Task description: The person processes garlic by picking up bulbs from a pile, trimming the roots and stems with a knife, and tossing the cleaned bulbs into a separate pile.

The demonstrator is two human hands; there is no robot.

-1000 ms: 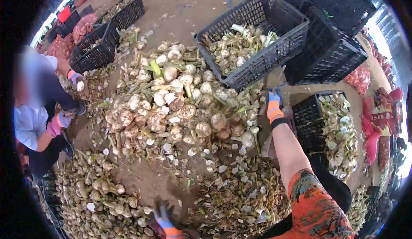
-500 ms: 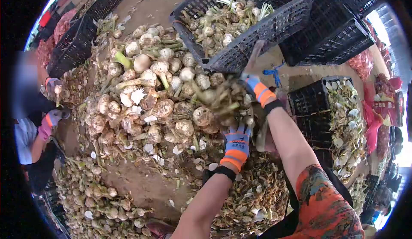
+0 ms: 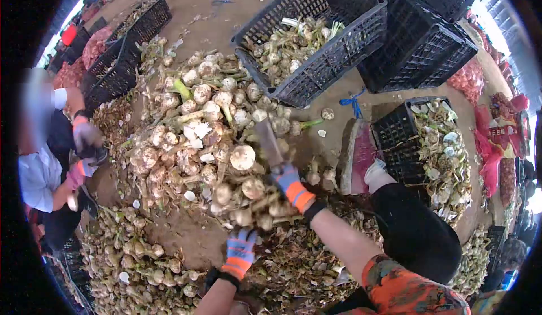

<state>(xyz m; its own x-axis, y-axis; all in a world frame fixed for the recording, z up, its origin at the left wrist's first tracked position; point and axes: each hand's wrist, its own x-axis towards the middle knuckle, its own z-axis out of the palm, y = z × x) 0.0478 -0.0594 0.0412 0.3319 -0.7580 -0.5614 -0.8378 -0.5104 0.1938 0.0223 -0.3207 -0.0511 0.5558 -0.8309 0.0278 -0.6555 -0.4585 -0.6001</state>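
Note:
My right hand (image 3: 293, 186), in a grey-blue and orange glove, is closed around the handle of a knife (image 3: 268, 141). Its broad flat blade points up and away over a large heap of garlic bulbs (image 3: 195, 117) with stalks still attached. Closer to me, my left hand (image 3: 240, 254), gloved alike, has its fingers stretched out and spread, holding nothing. Just beyond its fingertips lie blurred garlic bulbs (image 3: 244, 216) at the near edge of the heap. Smaller garlic bulbs (image 3: 135, 253) cover the ground at lower left.
A black crate (image 3: 316, 77) partly filled with garlic stands ahead, stacked black crates (image 3: 418, 44) beside it. Another crate (image 3: 395, 140) at right spills trimmings. A co-worker (image 3: 51, 145) in gloves sits at left. Dry husks (image 3: 305, 258) litter the ground near me.
My right hand has swung left and nearer with the knife, across the heap. My left hand has drawn back to the lower left. Bulbs at the heap's near right have shifted toward me.

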